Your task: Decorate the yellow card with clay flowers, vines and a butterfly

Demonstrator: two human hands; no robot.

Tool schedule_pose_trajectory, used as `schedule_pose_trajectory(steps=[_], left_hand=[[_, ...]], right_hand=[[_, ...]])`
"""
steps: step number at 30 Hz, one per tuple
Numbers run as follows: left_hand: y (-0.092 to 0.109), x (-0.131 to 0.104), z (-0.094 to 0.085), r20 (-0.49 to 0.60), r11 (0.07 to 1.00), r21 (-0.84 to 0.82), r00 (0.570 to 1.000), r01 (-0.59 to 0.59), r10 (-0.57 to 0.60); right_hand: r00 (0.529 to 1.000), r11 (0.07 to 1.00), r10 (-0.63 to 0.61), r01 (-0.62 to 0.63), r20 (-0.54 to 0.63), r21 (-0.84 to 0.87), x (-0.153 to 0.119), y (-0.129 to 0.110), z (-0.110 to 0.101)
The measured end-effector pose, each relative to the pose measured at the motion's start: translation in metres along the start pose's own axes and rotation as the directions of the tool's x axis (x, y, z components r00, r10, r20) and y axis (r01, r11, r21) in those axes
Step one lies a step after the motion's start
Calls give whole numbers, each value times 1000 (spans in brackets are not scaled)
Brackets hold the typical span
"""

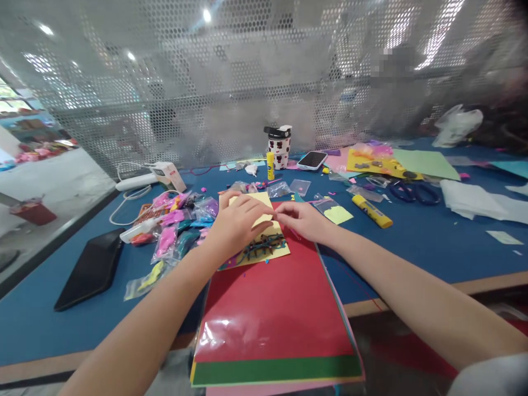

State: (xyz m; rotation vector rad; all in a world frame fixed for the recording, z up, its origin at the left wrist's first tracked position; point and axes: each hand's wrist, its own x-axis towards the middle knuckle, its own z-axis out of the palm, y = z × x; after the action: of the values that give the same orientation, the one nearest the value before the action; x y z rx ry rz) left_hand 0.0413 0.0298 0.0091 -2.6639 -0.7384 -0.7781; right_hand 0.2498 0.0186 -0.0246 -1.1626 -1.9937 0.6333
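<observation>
The left hand [242, 221], fingers loosely parted, overlies the patterned yellow paper card [282, 254], the right hand [303, 218] has bunched fingers, any grip unclear, and uneven pressure could skid the card across the glossy red sheet [276, 302] beneath.

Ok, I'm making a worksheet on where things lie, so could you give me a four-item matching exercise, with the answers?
1 left hand
2 card
3 cup
4 scissors

A right of the lying glue stick
B lying on the red sheet
C over the card
D behind the upright glue stick

Pairs: 1-C, 2-B, 3-D, 4-A
</observation>
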Motion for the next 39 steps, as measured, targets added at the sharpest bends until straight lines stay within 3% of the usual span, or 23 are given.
schedule_pose_trajectory(steps=[5, 9, 17, 21, 24, 26, 29, 32, 35, 37, 39], left_hand=[[3, -12, -2, -104, 1000, 21, 994, 21, -18], [5, -16, -6, -110, 998, 60, 994, -7, 14], [9, -16, -2, -99, 998, -1, 994, 56, -56], [6, -14, -2, -93, 948, -188, 956, 256, -276], [8, -10, -2, 54, 739, -513, 876, 437, -480], [13, -8, -1, 162, 556, -670, 828, 492, -537], [22, -8, 0, 251, 358, -782, 783, 511, -568], [30, -10, 1, 326, 194, -841, 758, 506, -565], [35, -12, 1, 386, 74, -862, 746, 501, -542], [37, -12, 0, 423, 5, -868, 745, 496, -517], [38, -11, 0, 450, -43, -868, 748, 494, -488]], right_hand=[[1000, 952, -9, 9, -3, 307, -6, -15, 12], [1000, 929, 7, -3, -11, 370, -7, -19, 10], [998, 958, -57, 52, 10, 282, -9, -15, 11], [989, 999, 36, -41, -145, -29, -3, 4, -4], [987, 915, 46, -104, -155, -389, 2, 21, -13], [987, 887, -6, -68, -160, -456, 3, 24, -14], [941, 919, -228, 124, -249, -374, -1, 9, -11], [814, 892, -444, 359, -374, -276, -10, -17, -5], [729, 836, -548, 463, -411, -294, -18, -34, 0], [731, 833, -553, 480, -399, -275, -20, -39, 3], [762, 848, -530, 471, -372, -242, -21, -39, 4]])
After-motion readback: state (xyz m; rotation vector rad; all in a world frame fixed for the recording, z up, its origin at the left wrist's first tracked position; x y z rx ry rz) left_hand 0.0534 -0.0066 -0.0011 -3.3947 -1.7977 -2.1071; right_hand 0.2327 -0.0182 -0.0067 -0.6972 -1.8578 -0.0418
